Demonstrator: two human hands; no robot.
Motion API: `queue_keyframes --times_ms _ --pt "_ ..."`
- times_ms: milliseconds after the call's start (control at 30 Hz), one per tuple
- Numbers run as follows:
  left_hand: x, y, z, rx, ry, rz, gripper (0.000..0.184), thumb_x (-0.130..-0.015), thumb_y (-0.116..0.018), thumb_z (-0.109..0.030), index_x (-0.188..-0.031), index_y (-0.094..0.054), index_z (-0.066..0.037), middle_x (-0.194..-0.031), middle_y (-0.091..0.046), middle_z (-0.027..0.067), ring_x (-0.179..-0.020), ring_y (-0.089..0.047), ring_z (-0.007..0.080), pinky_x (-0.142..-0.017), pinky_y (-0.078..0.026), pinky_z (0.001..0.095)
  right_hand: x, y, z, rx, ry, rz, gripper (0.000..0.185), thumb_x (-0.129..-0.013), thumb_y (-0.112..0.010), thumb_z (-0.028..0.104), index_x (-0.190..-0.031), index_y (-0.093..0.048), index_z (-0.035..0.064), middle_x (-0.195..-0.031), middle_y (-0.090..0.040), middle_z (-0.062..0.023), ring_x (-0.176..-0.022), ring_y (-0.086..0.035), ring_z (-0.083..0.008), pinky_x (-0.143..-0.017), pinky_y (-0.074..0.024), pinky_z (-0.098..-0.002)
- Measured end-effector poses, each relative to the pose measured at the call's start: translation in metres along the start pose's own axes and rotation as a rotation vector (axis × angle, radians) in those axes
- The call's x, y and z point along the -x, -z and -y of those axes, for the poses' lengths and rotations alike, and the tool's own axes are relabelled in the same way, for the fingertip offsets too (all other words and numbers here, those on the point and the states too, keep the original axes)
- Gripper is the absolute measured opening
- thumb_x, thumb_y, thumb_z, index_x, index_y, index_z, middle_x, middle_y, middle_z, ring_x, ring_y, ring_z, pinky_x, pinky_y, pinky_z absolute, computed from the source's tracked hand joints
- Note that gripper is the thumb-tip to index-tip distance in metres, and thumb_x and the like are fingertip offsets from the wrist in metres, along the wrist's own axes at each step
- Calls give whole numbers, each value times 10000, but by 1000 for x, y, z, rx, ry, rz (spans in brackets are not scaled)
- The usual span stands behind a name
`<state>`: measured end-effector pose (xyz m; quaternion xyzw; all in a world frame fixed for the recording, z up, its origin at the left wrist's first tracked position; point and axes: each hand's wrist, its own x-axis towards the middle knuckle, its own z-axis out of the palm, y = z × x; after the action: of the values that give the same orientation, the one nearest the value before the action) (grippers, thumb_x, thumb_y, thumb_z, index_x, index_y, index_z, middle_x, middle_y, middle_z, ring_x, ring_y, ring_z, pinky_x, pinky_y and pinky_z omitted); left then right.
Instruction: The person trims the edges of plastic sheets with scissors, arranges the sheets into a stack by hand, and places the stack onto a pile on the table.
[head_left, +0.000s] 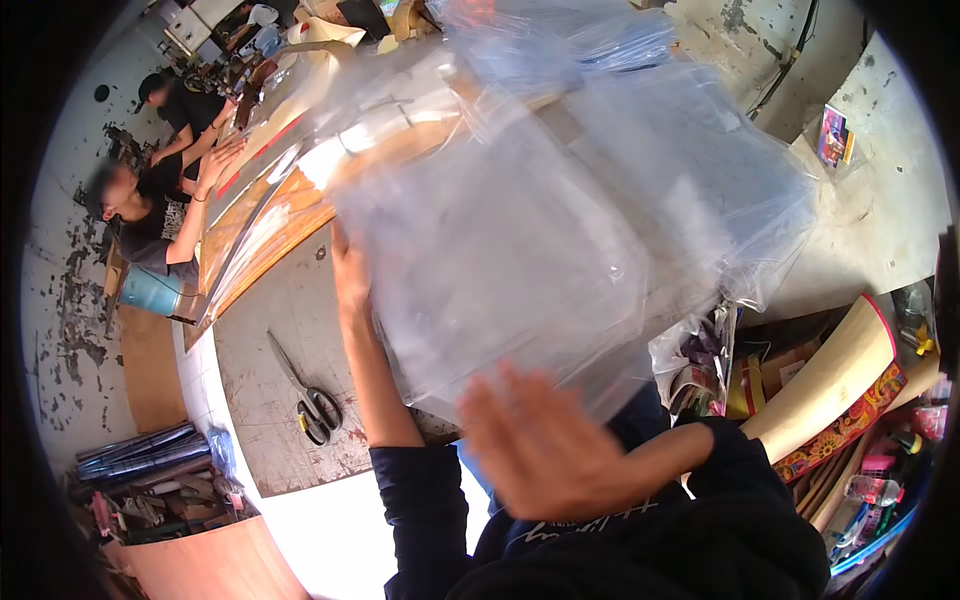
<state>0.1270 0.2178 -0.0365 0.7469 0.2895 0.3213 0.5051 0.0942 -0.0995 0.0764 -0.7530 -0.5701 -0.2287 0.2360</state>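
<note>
A stack of clear plastic sheets [500, 240], somewhat blurred, lies in front of me at the middle of the view. At its left edge is my left hand [350, 275], gripping the plastic, with part of the fingers hidden by it. My right hand [535, 440] is smeared by motion over the near edge of the stack. Its fingers look stretched out and nothing shows in them; whether it touches the plastic I cannot tell. Black-handled scissors [312, 405] lie on the worn table [270, 360], left of my left forearm.
More clear plastic sheets [700, 170] lie at the right, with a bluish pile [570, 45] behind. Two people sit at the far left along the table. A rolled mat [830, 375] and cluttered items stand at the right; scraps [170, 480] sit low at the left.
</note>
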Motion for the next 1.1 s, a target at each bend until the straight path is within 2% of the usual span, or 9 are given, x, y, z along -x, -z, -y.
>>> queue_keyframes --times_ms 167,233,333,467,533,667,733,967,1100 --pt "15 -6 -27 -160 232 91 468 -846 -393 -142 -1264 -348 65 -1091 -547 158 -940 -566 218 -783 -464 274 19 -54 35 -36 152 312 461 -823 -560 337 -1052 -552 -63 -1124 -531 -252 -1136 -477 -343 -929 -397 -406" --pt "19 -13 -22 336 88 30 404 -858 -383 -107 -1232 -381 43 -949 -586 120 -753 -596 171 -626 -497 248 9 -43 14 -588 121 333 523 -814 -562 382 -1124 -516 -37 -1228 -442 -270 -1168 -441 -346 -952 -371 -416" --pt "24 -10 -34 322 120 95 402 -874 -374 -93 -1255 -361 36 -978 -577 130 -779 -589 171 -663 -504 263 -36 -5 -57 -207 -79 171 567 -794 -565 434 -1190 -481 38 -1291 -384 -249 -1173 -414 -370 -982 -320 -448" --pt "22 -8 -23 234 138 113 396 -867 -408 -139 -1224 -429 30 -1033 -574 131 -864 -583 177 -749 -480 276 -63 -20 -151 189 -385 152 500 -811 -563 363 -1169 -473 25 -1154 -496 -228 -1004 -514 -355 -828 -409 -441" --pt "15 -12 -15 207 79 14 399 -868 -413 -142 -1230 -426 25 -1054 -568 130 -882 -583 177 -759 -480 275 -74 -5 -161 -211 -456 605 423 -827 -557 287 -1125 -476 -1 -1027 -562 -210 -950 -544 -308 -778 -420 -405" --pt "10 -7 2 153 35 77 422 -861 -389 -82 -1269 -367 25 -1071 -547 161 -889 -571 199 -773 -475 283 -64 -1 -136 -422 -393 344 325 -842 -531 207 -1073 -477 -15 -930 -582 -204 -883 -569 -293 -744 -420 -382" --pt "7 -9 5 133 -34 28 406 -862 -388 -77 -1258 -393 13 -1064 -551 151 -878 -572 191 -751 -478 278 -64 0 -135 -910 -462 545 251 -842 -520 147 -1033 -491 -14 -914 -580 -201 -793 -593 -296 -685 -432 -360" --pt "22 -14 -34 330 137 83 382 -867 -394 -67 -1243 -419 -3 -1083 -555 132 -905 -561 175 -782 -463 282 -38 -51 -168 -807 -469 367 351 -846 -395 -30 -1190 -358 29 -870 -604 -100 -631 -575 -143 -500 -456 -257" --pt "17 -10 -18 88 159 -58 417 -873 -453 -116 -1263 -394 21 -1163 -513 137 -1006 -521 181 -861 -420 290 -46 -38 -166 -792 -692 317 438 -789 -391 -68 -1215 -410 32 -1027 -575 -162 -656 -609 -211 -503 -487 -298"
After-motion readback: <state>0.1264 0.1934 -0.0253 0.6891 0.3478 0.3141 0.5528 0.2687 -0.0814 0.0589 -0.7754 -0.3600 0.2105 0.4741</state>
